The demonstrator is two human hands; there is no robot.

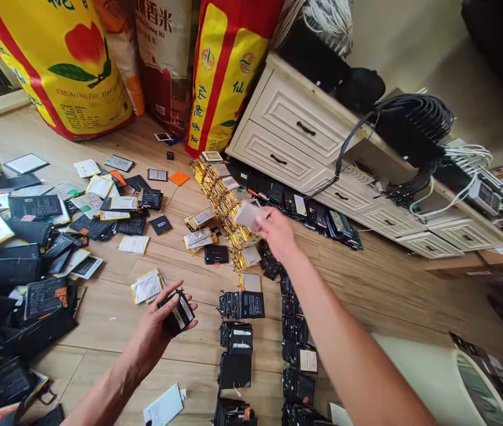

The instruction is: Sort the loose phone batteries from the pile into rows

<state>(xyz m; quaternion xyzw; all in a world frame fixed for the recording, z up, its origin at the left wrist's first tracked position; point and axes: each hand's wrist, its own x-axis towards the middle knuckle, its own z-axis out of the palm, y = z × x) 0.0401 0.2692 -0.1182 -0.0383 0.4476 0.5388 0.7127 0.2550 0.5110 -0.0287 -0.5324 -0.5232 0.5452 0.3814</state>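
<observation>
Black phone battery lies in the left hand, fingers spread; the right hand's fingers pinch a white battery.

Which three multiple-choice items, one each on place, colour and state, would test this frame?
1. Where do the rows of black battery packs lie? A: on the wooden floor; B: on the white cabinet; C: inside a rice sack.
2. What colour is the small square card near the gold-edged stacks? A: green; B: orange; C: blue.
3. What does the left hand hold? A: nothing; B: a black battery pack; C: a rice sack.

1 A: the rows rest directly on the boards. 2 B: the card shows orange. 3 B: the fingers curl around the pack.
</observation>
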